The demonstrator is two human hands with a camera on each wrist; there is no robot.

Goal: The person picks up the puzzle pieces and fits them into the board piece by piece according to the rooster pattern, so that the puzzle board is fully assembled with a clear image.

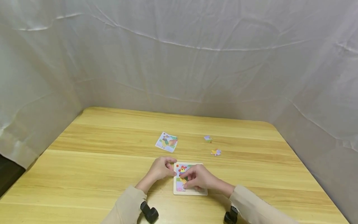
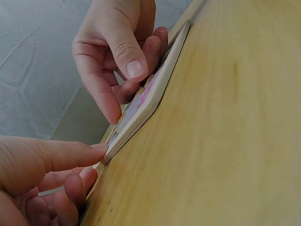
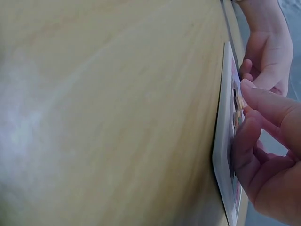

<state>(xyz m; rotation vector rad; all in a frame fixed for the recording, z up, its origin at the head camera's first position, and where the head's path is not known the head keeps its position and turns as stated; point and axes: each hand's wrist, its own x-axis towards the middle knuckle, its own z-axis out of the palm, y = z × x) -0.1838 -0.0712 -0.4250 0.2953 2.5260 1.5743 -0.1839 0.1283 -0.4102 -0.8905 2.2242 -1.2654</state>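
A square wooden jigsaw puzzle board (image 1: pixel 190 193) with a colourful rooster picture lies on the table. My left hand (image 1: pixel 162 169) is at its left side, thumb and index finger extended, fingertips touching the pale rim (image 2: pixel 136 123). Over the board, my right hand (image 1: pixel 200 177) has its thumb and index finger at a yellow puzzle piece (image 1: pixel 183 180) in the rooster's body. The right wrist view shows a wood-edged piece (image 3: pixel 239 103) standing slightly proud of the board, between those fingertips. The right hand covers much of the board's right half.
Beyond the board lies a picture card (image 1: pixel 167 142) with the same rooster. Two loose spots of puzzle pieces lie to the far right: a purple and green piece (image 1: pixel 208 138) and a yellow and purple one (image 1: pixel 216 152). Pale cloth (image 1: pixel 179 62) hangs around the wooden table (image 1: pixel 98 174).
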